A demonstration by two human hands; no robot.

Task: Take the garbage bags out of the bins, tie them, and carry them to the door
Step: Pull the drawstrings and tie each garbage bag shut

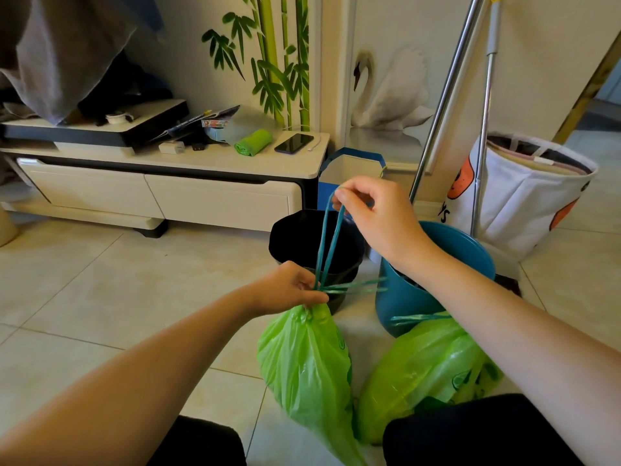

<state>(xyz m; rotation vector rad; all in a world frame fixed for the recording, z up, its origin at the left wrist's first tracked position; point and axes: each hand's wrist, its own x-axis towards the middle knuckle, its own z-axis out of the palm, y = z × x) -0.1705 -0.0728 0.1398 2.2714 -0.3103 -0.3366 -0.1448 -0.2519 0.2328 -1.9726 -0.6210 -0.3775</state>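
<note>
Beige tiled floor (100,297) — left hand (289,289) pinches the gathered neck of a green plastic garbage bag (302,358) before the black bin (302,240); right hand (373,213) pinches its teal drawstring loop (331,243), raised.

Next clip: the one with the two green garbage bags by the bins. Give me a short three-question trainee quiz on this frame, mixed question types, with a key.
1. True or false: the left hand grips the gathered neck of the left green bag.
2. What does the right hand pinch? A) the teal drawstring loop B) a mop handle C) the phone
3. Fill in: the second green bag lies on the floor in front of the ____ bin.

Key: 1 true; 2 A; 3 blue
</note>
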